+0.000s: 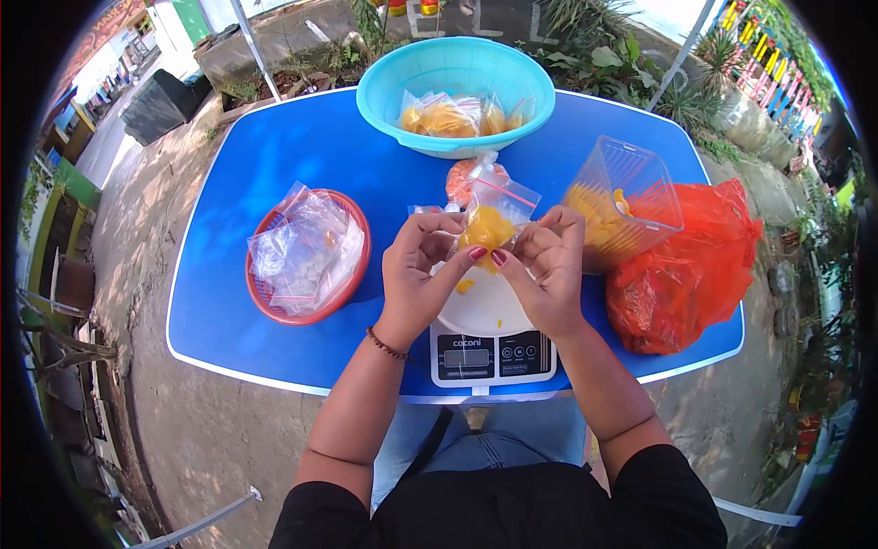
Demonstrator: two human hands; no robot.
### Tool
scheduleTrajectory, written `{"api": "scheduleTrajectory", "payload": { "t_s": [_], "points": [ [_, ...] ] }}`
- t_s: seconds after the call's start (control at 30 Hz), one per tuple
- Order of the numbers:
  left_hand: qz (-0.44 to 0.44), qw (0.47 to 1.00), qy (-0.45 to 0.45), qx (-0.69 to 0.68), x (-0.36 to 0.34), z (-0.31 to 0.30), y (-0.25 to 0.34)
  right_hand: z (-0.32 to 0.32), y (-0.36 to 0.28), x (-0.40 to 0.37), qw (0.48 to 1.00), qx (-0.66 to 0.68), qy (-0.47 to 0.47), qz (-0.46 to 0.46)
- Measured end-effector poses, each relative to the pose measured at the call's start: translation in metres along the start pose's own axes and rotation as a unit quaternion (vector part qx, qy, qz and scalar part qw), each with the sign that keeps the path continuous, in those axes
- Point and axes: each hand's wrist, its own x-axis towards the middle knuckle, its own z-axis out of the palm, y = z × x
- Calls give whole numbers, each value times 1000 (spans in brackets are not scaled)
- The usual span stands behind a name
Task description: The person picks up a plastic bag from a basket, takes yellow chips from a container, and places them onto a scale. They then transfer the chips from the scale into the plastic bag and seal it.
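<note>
Between my two hands is a small clear zip bag [487, 227] with yellow pieces inside and a red strip near its top. My left hand [416, 265] pinches its left side, thumb against the front. On the opposite side my right hand [553, 274] grips it the same way, the thumbs nearly touching. Below the bag stands a white kitchen scale [494, 359], its round plate [485, 316] carrying a few yellow bits. To the right, a tilted clear plastic container [640, 174] holds more yellow pieces [594, 215].
A turquoise basin [457, 57] with several filled bags [453, 117] stands at the table's back. At left, a red basket [363, 261] holds clear bags [306, 252]. A red plastic bag [686, 270] lies at right. An orange-pink round item [459, 185] sits behind my hands on the blue table [229, 192].
</note>
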Motion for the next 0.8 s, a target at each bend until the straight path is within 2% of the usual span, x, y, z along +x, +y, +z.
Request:
{"api": "scheduleTrajectory", "payload": {
  "t_s": [0.23, 0.33, 0.47, 0.57, 0.67, 0.8],
  "points": [
    [42, 994, -31, 96, 1, -1, 4, -4, 4, 1, 997, -73, 34, 1],
    [42, 989, -19, 142, 4, -3, -3, -6, 6, 5, 988, -141, 20, -54],
    [63, 970, -2, 233, 8, -3, 1, -5, 0, 7, 975, -216, -10, -44],
    [81, 952, 8, 297, 14, -1, 13, -2, 10, 13, 982, -183, 19, -40],
    [89, 933, 28, 348, 28, 1, 25, 4, 11, 31, 976, -205, 37, -64],
    [105, 920, 66, 372, 67, 1, 30, 15, 21, 75, 983, -162, 74, -31]
  ]
}}
